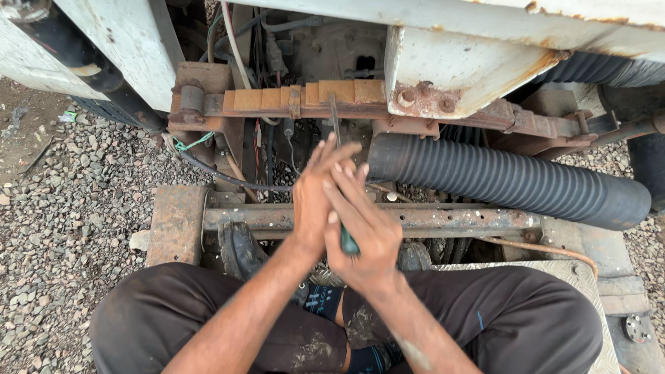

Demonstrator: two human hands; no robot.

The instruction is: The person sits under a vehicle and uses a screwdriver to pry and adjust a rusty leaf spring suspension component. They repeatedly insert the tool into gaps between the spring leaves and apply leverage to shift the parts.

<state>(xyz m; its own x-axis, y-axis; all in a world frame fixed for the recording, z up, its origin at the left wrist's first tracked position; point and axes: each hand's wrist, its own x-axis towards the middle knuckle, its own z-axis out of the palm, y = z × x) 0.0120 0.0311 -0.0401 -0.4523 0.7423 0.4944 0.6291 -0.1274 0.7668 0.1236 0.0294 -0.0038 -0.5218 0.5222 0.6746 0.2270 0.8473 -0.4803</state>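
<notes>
Screwdriver (337,149) pressed between flat palms of left hand (315,197) and right hand (364,228), green handle at 6 o'clock, shaft rising toward 12 o'clock. Tip apparently seated at rusted leaf spring (305,97); contact point unclear. Corrugated black hose (506,181) at 3 o'clock. Turning in hand; nothing visibly loosened yet.

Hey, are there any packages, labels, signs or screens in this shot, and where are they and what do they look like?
No packages, labels, signs or screens show here.
Only faint pale markings on the dark sock below the hands, too small to make out.
Left hand and right hand are pressed around a green-handled screwdriver in front of the rusty leaf spring.
</notes>
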